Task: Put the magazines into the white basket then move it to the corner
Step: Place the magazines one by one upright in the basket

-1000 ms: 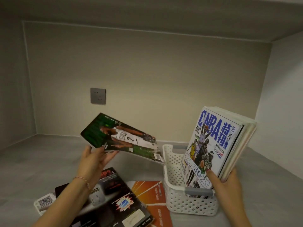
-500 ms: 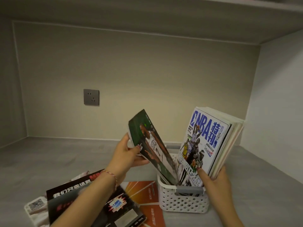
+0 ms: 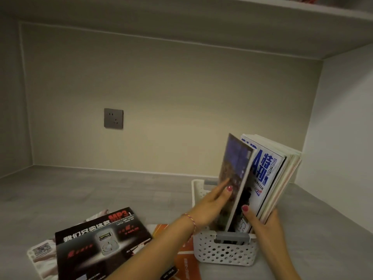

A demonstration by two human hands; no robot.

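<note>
Partway through. White basket [image 3: 224, 251] sits on the desk [image 3: 101, 190] toward its right side, near the front edge and well short of the back right corner, so the move is not yet done. A stack of magazines [image 3: 270, 174] stands upright in the basket, leaning right, blue-lettered cover facing out. One more magazine [image 3: 234, 178] is going in on the left of that stack, standing nearly upright with its bottom edge down inside the basket; looks close to seated, can't tell if it touches the basket floor. Still loose on the desk near the front edge, left of the basket: a black magazine [image 3: 101, 245] on top, an orange one [image 3: 185, 261] partly under the left forearm, and a pale one [image 3: 42, 257] sticking out beneath the black. So at least three left to load, then the slide to the corner. Left hand [image 3: 214, 205] reaches in from the left, fingers straight and laid flat against the incoming magazine's cover, pressing it toward the stack; no curled grip there. Right hand [image 3: 262, 221] comes up from below right, its grip wrapped round the stack's lower edge, thumb on the front cover, holding it steady.
</note>
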